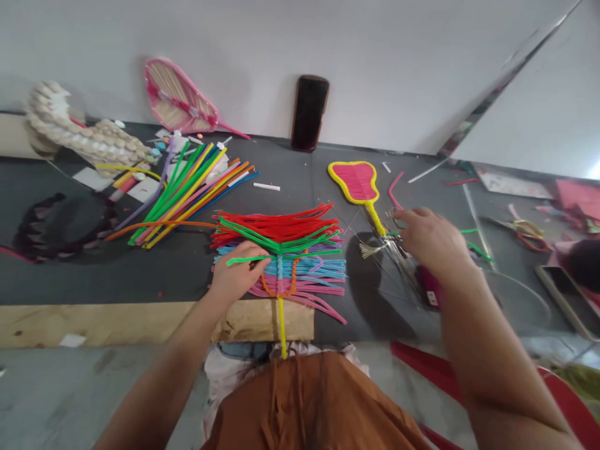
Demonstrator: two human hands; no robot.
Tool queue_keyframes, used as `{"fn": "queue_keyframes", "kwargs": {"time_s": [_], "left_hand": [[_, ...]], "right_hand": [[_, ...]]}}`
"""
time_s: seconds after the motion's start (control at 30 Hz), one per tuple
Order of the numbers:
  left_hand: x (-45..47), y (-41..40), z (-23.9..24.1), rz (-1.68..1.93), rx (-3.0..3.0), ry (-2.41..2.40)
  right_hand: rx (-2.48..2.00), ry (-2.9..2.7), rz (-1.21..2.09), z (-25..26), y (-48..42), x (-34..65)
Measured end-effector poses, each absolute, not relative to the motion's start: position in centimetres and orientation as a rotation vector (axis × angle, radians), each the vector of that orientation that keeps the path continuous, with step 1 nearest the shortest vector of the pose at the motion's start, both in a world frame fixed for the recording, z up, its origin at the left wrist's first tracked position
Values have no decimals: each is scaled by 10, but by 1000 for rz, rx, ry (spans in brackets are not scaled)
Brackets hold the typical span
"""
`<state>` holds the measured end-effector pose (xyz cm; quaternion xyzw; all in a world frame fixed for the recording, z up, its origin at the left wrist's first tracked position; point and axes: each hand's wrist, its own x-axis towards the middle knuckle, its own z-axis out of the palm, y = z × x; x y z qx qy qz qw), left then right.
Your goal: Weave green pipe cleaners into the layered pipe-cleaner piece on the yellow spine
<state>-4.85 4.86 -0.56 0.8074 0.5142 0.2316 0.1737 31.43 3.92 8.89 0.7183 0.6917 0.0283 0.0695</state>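
Left grip (237, 275) pinches green stem (247, 259) over chenille bundle (328, 269); yellow stem (282, 322) overhangs worktop (187, 275) front edge. Right grip (434, 244) at wires (399, 265), can't tell closure. Gap between bundle and wires.

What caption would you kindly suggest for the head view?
Left hand on layered pipe cleaners, right hand beside a yellow-rimmed fan, phone propped behind.
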Motion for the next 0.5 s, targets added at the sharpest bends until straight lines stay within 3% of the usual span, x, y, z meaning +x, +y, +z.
{"fn": "queue_keyframes", "kwargs": {"time_s": [0.23,0.5], "left_hand": [[-48,46,-5,665,2275,1447],[-47,43,-1,609,2229,1487]], "right_hand": [[2089,1900,47,66,55,351],[2001,2265,410,116,97,268]]}}
